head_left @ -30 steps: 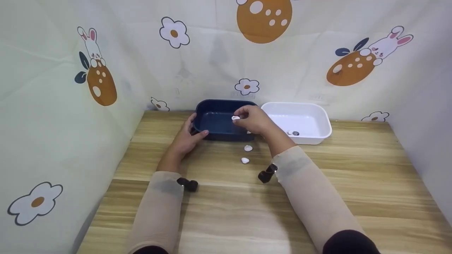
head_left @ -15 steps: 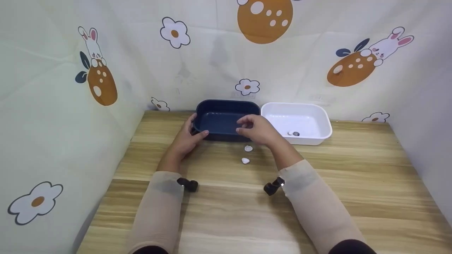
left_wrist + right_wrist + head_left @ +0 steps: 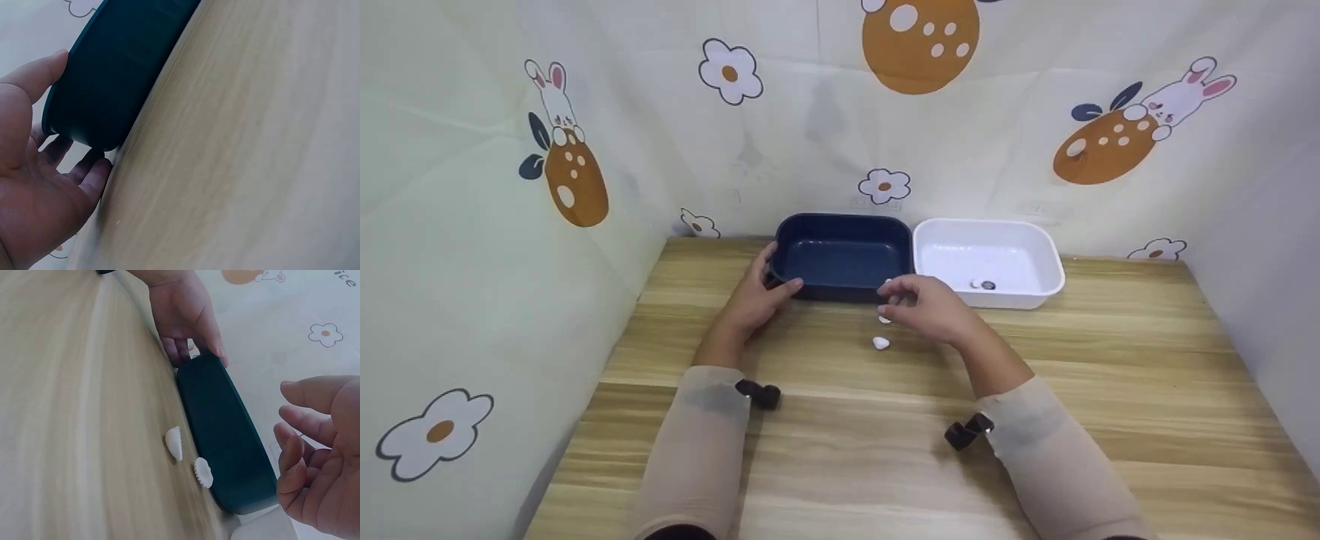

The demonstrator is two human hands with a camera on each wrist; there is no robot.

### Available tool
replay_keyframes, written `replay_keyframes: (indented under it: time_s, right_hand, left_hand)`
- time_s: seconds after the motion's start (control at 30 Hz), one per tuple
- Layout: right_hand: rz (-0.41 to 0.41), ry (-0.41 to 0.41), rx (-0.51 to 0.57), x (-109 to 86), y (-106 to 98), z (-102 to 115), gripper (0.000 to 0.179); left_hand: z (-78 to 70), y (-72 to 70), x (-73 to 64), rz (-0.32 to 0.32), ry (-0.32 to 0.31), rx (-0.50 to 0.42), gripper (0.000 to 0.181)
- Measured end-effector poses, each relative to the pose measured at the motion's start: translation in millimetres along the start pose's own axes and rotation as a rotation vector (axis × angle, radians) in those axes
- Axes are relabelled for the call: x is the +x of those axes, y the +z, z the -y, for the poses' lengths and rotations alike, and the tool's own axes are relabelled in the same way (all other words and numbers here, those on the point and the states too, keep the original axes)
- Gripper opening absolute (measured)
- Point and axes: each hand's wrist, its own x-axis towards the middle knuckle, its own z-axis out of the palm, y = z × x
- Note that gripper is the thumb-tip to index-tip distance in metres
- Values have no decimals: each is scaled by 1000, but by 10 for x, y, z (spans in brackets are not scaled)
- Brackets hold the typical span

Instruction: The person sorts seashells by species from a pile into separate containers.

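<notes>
My left hand [image 3: 751, 298] holds the left end of the dark blue container [image 3: 840, 291], thumb at its front rim and fingers round its side; the left wrist view shows this hand [image 3: 50, 185] close up. Just in front of the container's right part, my right hand [image 3: 926, 309] hovers with loosely bent fingers, nothing visible between them. Beneath its fingertips lies a white seashell [image 3: 884, 319], partly covered. Another white seashell [image 3: 881, 343] lies nearer on the table. Ridged edges show on both shells in the right wrist view. A small white spot appears by the container's rim, unclear what.
A white container [image 3: 1020, 298] stands against the dark blue one on its right. Inside it lie a small white piece [image 3: 976, 283] and a dark round piece [image 3: 989, 285]. A patterned cloth wall [image 3: 810, 135] rises behind the wooden table [image 3: 840, 450].
My right hand held a white seashell over the dark blue container, let it go, then drew back toward the shells on the table. My left hand has stayed on the container.
</notes>
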Motion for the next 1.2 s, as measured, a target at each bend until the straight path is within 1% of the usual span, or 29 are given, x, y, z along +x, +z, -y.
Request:
replay_keyframes:
  time_s: [0.17,0.33,0.5,0.63,0.73,0.8,0.87,1.0,1.2]
  right_hand:
    - [21,20,36,-73,24,-74,36]
    - [32,22,50,-83,37,-125,36]
    - [64,9,61,-70,73,-186,33]
    - [111,23,69,-59,114,-252,31]
    - [150,27,40,-46,145,-293,31]
    - [162,10,0,-29,165,-325,28]
    - [164,-12,-37,-17,188,-359,25]
    - [168,-36,-56,-6,238,-406,22]
    - [161,-32,-90,-24,300,-390,26]
  left_hand:
    - [-5,2,-21,15,17,-42,98]
    - [-13,11,-21,26,17,-63,100]
    - [-3,11,-13,23,19,-58,99]
    - [-10,6,-24,16,19,-33,99]
    - [-9,4,-23,10,16,-26,98]
    - [-8,1,-23,10,13,-27,98]
    - [-9,2,-25,8,10,-26,98]
    - [-16,4,-26,3,3,-18,98]
    - [-1,1,-21,7,13,-9,98]
